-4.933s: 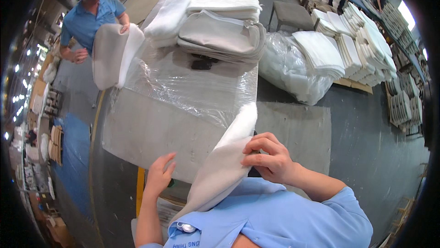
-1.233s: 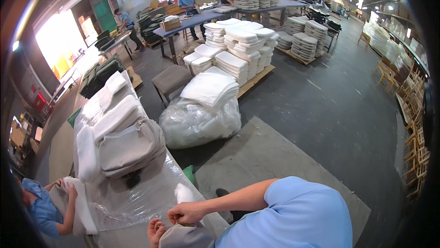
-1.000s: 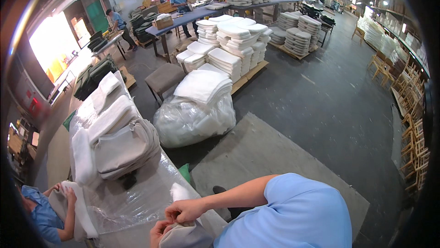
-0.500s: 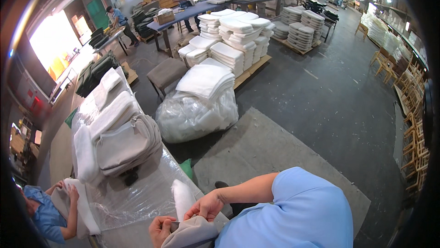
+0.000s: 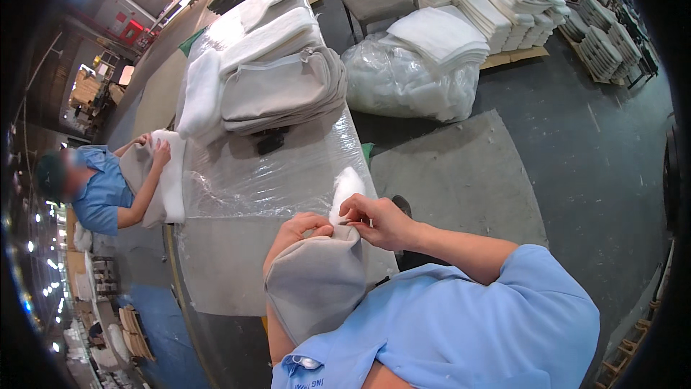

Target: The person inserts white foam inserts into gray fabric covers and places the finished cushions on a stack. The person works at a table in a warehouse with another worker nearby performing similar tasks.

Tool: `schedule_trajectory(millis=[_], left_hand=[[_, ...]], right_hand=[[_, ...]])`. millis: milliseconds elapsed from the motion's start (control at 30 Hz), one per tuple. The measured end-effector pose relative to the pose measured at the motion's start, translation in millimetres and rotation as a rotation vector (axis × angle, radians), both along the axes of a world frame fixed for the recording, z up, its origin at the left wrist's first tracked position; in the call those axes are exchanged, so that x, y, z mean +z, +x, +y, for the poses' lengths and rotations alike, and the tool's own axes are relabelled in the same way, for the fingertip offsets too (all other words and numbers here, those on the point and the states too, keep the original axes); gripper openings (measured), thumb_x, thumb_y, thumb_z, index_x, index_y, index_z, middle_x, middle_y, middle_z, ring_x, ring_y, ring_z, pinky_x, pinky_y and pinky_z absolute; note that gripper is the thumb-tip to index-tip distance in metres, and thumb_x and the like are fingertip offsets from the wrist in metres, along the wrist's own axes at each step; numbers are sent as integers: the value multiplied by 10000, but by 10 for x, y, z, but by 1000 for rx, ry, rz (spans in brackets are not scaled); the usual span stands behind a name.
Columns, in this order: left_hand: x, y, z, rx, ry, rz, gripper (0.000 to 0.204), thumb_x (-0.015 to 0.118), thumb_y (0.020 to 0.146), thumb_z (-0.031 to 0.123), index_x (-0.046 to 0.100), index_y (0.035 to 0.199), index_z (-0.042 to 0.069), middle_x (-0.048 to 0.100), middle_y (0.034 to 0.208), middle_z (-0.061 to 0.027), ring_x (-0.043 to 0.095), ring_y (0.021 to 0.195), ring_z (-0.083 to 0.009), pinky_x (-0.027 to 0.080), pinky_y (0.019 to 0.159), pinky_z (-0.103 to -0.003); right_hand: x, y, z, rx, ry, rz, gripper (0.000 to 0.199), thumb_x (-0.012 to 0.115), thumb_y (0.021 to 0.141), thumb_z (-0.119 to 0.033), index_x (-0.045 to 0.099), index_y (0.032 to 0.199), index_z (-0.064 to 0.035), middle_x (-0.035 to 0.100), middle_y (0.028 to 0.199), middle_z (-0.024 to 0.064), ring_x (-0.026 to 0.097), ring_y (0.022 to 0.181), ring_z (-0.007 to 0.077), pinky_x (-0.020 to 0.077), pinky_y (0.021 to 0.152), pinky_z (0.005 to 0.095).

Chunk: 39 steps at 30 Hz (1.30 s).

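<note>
A grey fabric cover (image 5: 317,285) hangs in front of me at the table's near edge, its top edge gathered between my hands. My left hand (image 5: 296,231) grips that edge, the forearm passing behind the cloth. From the right, my right hand (image 5: 381,222) pinches the corner of the same edge with thumb and forefinger. A strip of white padding (image 5: 348,184) sticks up just beyond the pinched corner; whether it runs down inside the cover is hidden.
Plastic film covers the table (image 5: 237,187). On it lie stacked grey covers (image 5: 277,94) and white padding sheets (image 5: 270,40). A co-worker (image 5: 104,187) at left handles another cover and padding. Beyond the table sit a plastic-wrapped bundle (image 5: 410,83) and a stool (image 5: 374,6).
My view has swung left and downward, so the table and co-worker show more fully. Both hands still hold the cover's edge, and the cover now hangs more openly in sight.
</note>
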<state>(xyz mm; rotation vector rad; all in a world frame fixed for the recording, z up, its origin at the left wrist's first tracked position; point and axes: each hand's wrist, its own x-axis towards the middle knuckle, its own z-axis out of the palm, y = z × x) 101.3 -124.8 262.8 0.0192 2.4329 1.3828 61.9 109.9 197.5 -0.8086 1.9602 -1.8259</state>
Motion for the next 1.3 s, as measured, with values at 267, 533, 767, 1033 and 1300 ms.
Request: schedule_trajectory(millis=[267, 533, 767, 1033, 1300], left_hand=[[11, -159, 48, 69, 268, -275, 218, 676, 1028, 199, 730, 1044, -12, 670, 828, -1, 582, 735, -66, 473, 651, -255], [187, -174, 174, -48, 167, -449, 210, 704, 1006, 159, 758, 895, -11, 655, 743, 23, 550, 692, -45, 440, 602, -246], [153, -150, 192, -108, 191, -286, 174, 728, 994, 145, 730, 934, -18, 672, 821, 6, 576, 770, -58, 472, 683, -250], [85, -137, 87, -66, 310, -464, 158, 731, 992, 148, 707, 997, -8, 663, 852, 13, 564, 793, -58, 465, 696, -241], [37, -233, 190, -186, 102, -563, 148, 714, 994, 135, 732, 977, -11, 651, 834, 24, 547, 766, -67, 465, 684, -269]], right_hand=[[-71, -56, 5, 76, -141, -174, 258, 633, 999, -30, 529, 1232, -65, 716, 989, 124, 680, 865, 185, 544, 792, 348], [-132, -108, 140, 256, -256, -499, 322, 625, 1008, -53, 525, 1310, -103, 662, 1000, 26, 589, 926, 105, 490, 826, 295], [-364, -136, 176, 614, -208, -692, 466, 708, 976, -93, 531, 1408, -75, 663, 1055, -2, 591, 978, 100, 489, 872, 290], [-338, 114, 160, 336, -86, -592, 163, 732, 892, -100, 674, 1014, -9, 668, 906, 14, 590, 885, 99, 491, 810, 290], [-362, 307, 116, -71, -137, -387, 122, 682, 844, -45, 566, 878, -27, 539, 765, -30, 487, 741, 91, 428, 663, 291]])
